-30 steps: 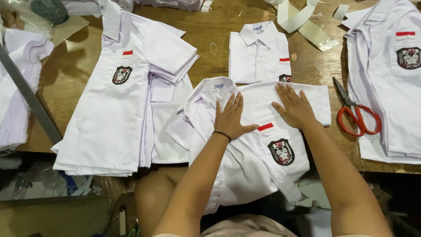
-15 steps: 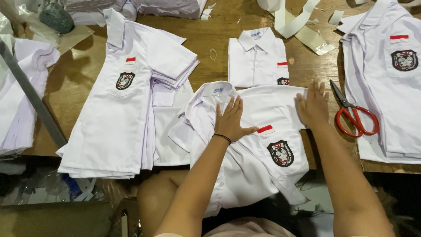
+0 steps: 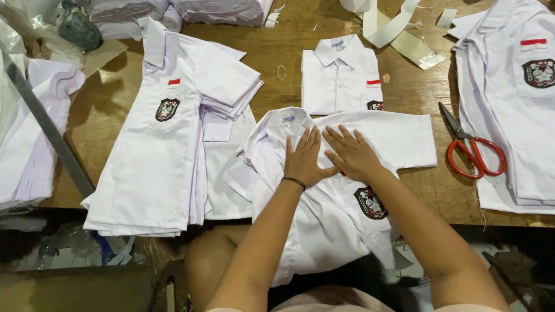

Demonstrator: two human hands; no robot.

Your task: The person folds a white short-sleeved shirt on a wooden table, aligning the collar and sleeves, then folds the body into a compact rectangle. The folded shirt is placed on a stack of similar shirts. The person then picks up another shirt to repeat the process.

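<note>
Both hands lie flat on the white shirt (image 3: 324, 190) at the near edge of the table (image 3: 277, 86). The left hand (image 3: 303, 159) and the right hand (image 3: 350, 153) touch each other at the chest, fingers straight and spread, gripping nothing. This shirt looks only partly folded: one sleeve is spread out to the right and the bottom hangs over the table edge. Just behind it one folded shirt (image 3: 341, 78) is finished. A stack of shirts (image 3: 167, 144) waits on the left, scissors (image 3: 471, 147) on the right.
</note>
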